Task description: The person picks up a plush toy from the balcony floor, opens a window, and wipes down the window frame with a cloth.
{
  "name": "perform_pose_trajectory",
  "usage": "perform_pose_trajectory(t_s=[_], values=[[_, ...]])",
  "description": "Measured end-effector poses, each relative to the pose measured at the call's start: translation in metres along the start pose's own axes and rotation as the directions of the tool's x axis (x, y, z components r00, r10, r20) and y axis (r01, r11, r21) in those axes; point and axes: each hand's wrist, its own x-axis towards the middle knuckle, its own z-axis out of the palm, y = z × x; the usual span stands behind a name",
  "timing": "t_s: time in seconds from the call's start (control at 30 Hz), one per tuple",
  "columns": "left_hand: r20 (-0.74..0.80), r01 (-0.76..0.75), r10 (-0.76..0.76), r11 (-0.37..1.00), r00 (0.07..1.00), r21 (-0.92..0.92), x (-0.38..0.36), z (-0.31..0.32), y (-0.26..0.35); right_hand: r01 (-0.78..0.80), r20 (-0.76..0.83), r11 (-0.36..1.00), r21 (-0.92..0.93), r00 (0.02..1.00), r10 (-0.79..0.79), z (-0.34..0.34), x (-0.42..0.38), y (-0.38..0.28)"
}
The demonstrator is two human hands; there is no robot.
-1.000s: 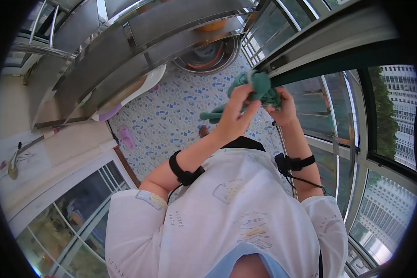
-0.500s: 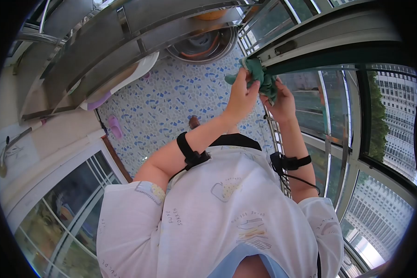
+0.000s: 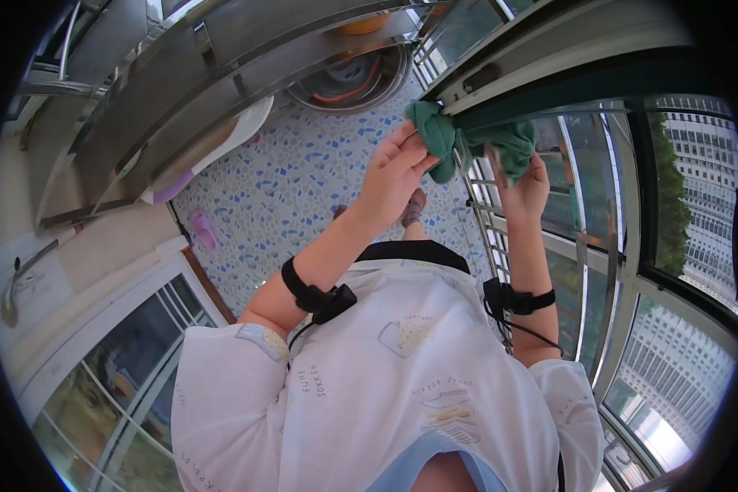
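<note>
A crumpled green cloth [image 3: 435,135] is bunched against the lower end of a window frame [image 3: 549,78], spread out on both sides of it. My left hand [image 3: 389,176] pinches the cloth's left part between thumb and fingers. On the other side, my right hand [image 3: 526,190] grips the cloth's right part, its fingertips partly hidden behind the folds. The middle of the cloth appears narrow and twisted between my hands. Black straps with small devices circle both forearms.
Metal railings [image 3: 488,217] and window panes run along the right. A steel basin [image 3: 357,82] sits by a metal shelf unit [image 3: 180,107] at upper left. The floor [image 3: 262,189] has blue-and-white mosaic, with a pink slipper [image 3: 204,230] on it. A white-framed glass door [image 3: 115,344] stands lower left.
My hands have moved apart, the left hand to the left and the right hand slightly right. The cloth, bunched small before, is now stretched wider between them.
</note>
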Motion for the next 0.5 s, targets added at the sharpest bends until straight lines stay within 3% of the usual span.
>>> perform_pose_trajectory(t_s=[0.03, 0.07, 0.13, 0.2, 0.27, 0.33, 0.37, 0.4, 0.43, 0.5], values=[[0.001, 0.004, -0.004, 1.0, 1.0, 0.003, 0.001, 0.001, -0.002, 0.02, -0.156, 0.996, 0.089, 0.988, -0.006, 0.002, 0.001, 0.0], [-0.02, 0.013, -0.014, 1.0, 1.0, -0.016, 0.003, 0.001, -0.005, 0.023, -0.157, 0.995, 0.092, 0.988, -0.008, -0.007, 0.005, 0.003], [-0.038, 0.026, -0.027, 0.999, 0.999, -0.033, 0.008, 0.005, -0.008, -0.17, 0.117, 0.902, 0.398, 0.984, 0.133, -0.03, 0.019, 0.011], [-0.076, 0.03, -0.039, 0.993, 0.996, -0.111, 0.014, 0.011, -0.01, -0.185, 0.113, 0.895, 0.405, 0.982, 0.152, -0.025, 0.023, 0.023], [-0.071, 0.03, -0.041, 0.989, 0.997, -0.143, 0.021, 0.009, -0.021, -0.345, 0.25, 0.857, 0.384, 0.932, 0.263, -0.021, 0.025, 0.031], [-0.069, 0.026, -0.038, 0.984, 0.997, -0.174, 0.027, 0.003, -0.031, -0.353, 0.257, 0.882, 0.313, 0.925, 0.279, -0.039, 0.03, 0.032], [-0.068, 0.03, -0.043, 0.983, 0.997, -0.18, 0.029, 0.003, -0.034, -0.221, 0.119, 0.975, 0.033, 0.969, 0.216, -0.037, 0.024, 0.031], [-0.066, 0.034, -0.047, 0.982, 0.997, -0.186, 0.031, 0.003, -0.036, -0.101, 0.007, 0.958, -0.267, 0.994, 0.107, -0.034, 0.02, 0.03], [-0.067, 0.03, -0.044, 0.982, 0.997, -0.186, 0.032, 0.002, -0.038, -0.103, 0.008, 0.958, -0.269, 0.994, 0.109, -0.029, 0.02, 0.027], [-0.163, 0.103, -0.133, 0.978, 0.978, -0.18, 0.033, 0.007, -0.033, -0.327, -0.137, 0.916, -0.231, 0.943, 0.302, -0.015, 0.019, 0.02]])
